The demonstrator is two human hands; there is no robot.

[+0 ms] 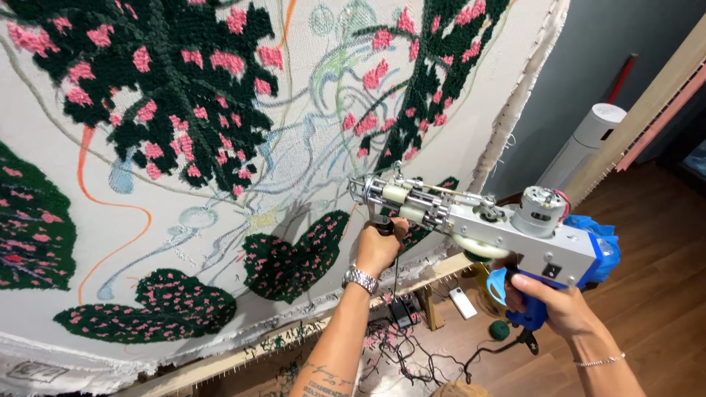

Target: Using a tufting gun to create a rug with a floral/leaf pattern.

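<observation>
Tufting gun [478,220] sat between both hands, held in front of the cloth [309,162] stretched on a wooden frame [243,353]. The left hand [379,246] was clenched around the black front handle under the needle end, a metal watch [359,279] on its wrist. The right hand [551,301] was wrapped around the blue rear grip below the motor, forefinger lying along the trigger guard, a thin bracelet [599,361] on that wrist. So the gun's body rode above both fists, with the left well forward and the right at the back.

Its long axis ran nearly level, tilted slightly up toward the left of the view. The needle end [360,187] pointed at the cloth, close to it beside a dark green patch [294,257] flecked with pink; whether the tip touched the cloth could not be told. The motor [540,206] and blue casing faced away from the cloth, toward the room.

More green and pink tufted shapes covered the cloth, with sketched outlines between them. A white tower fan [585,143] stood behind by the wall. Cables [412,345] lay on the wood floor below the frame.
</observation>
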